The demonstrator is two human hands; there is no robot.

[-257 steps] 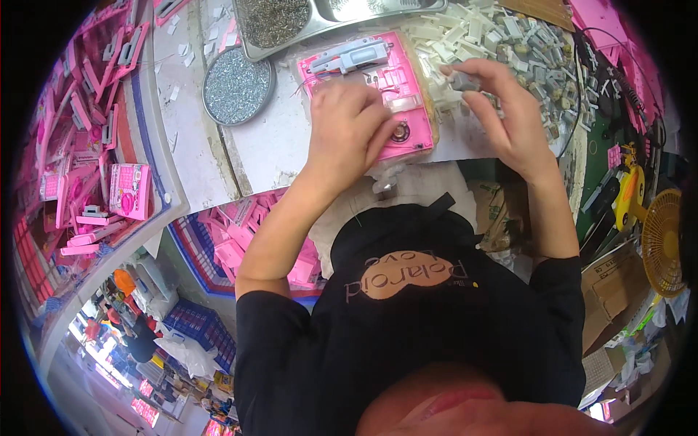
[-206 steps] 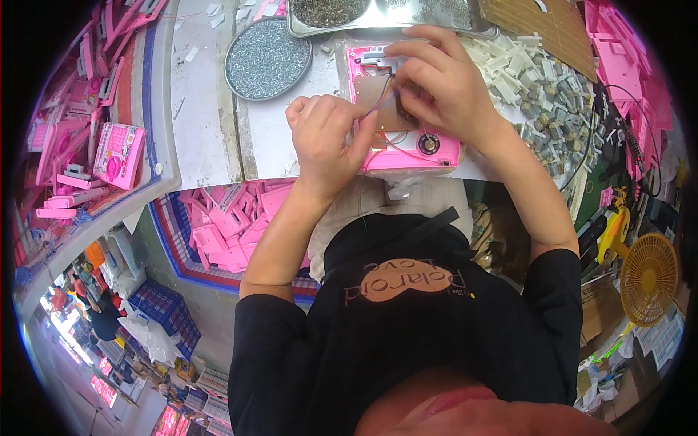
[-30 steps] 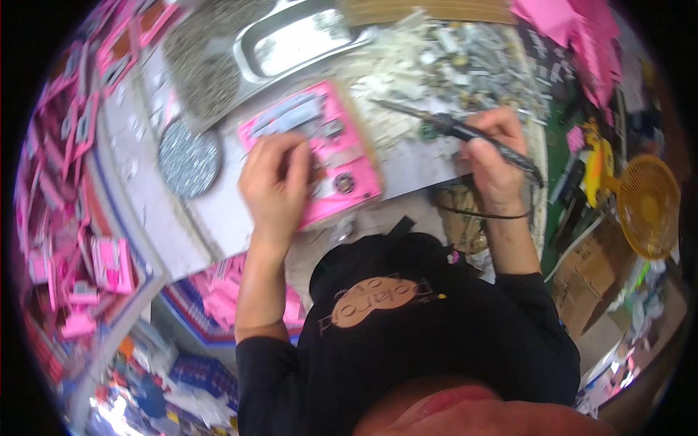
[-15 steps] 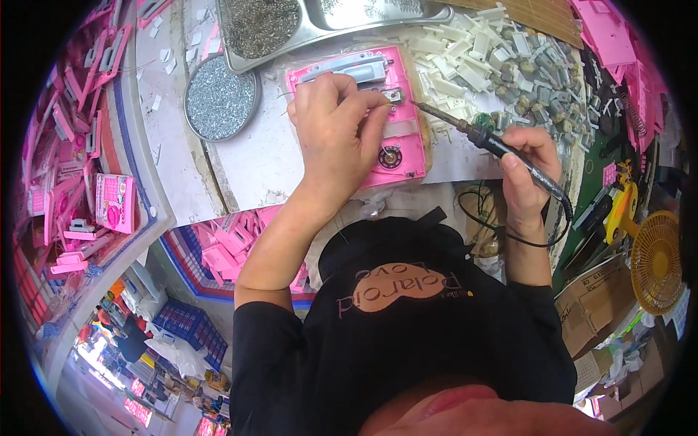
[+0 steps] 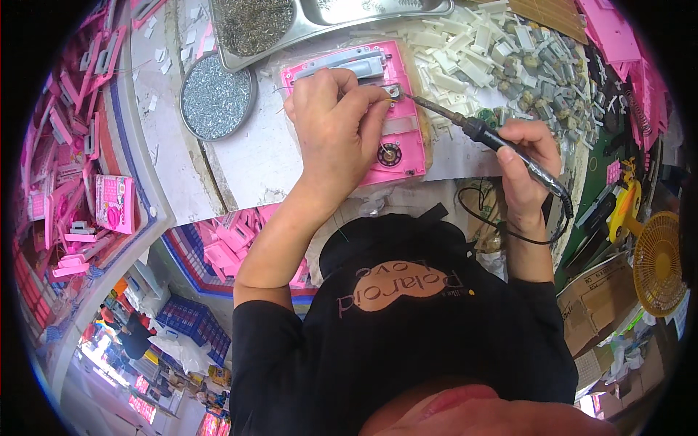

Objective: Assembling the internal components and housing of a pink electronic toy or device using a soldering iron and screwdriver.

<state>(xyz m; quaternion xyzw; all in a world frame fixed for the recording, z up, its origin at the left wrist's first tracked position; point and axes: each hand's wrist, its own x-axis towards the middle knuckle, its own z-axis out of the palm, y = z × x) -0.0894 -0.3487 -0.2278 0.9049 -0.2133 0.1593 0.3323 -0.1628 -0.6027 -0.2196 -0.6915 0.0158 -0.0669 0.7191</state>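
Note:
A pink plastic casing [image 5: 406,149] lies on the worktable, with a grey slotted part [image 5: 363,65] along its far side and a round black speaker [image 5: 390,154] at its near right. Over the casing, my left hand [image 5: 334,120] is closed in a pinch beside a small metal motor [image 5: 393,91]; a thin wire seems to sit at the fingertips. My right hand [image 5: 529,156] grips a black-handled soldering iron [image 5: 502,145]. Its tip is at the motor's right side, close to my left fingertips. The palm of my left hand hides the casing's left part.
Left of the casing stands a round dish [image 5: 218,98] of small screws. A metal tray [image 5: 327,18] with small metal pieces is at the back. White and grey plastic parts [image 5: 509,62] pile up on the right. Pink casings [image 5: 115,202] fill the left side; a yellow fan [image 5: 659,263] stands right.
The soldering iron's tip has shifted slightly left and up, closer to the motor. My left hand has moved a little, still pinching at the same spot. The view has shifted slightly.

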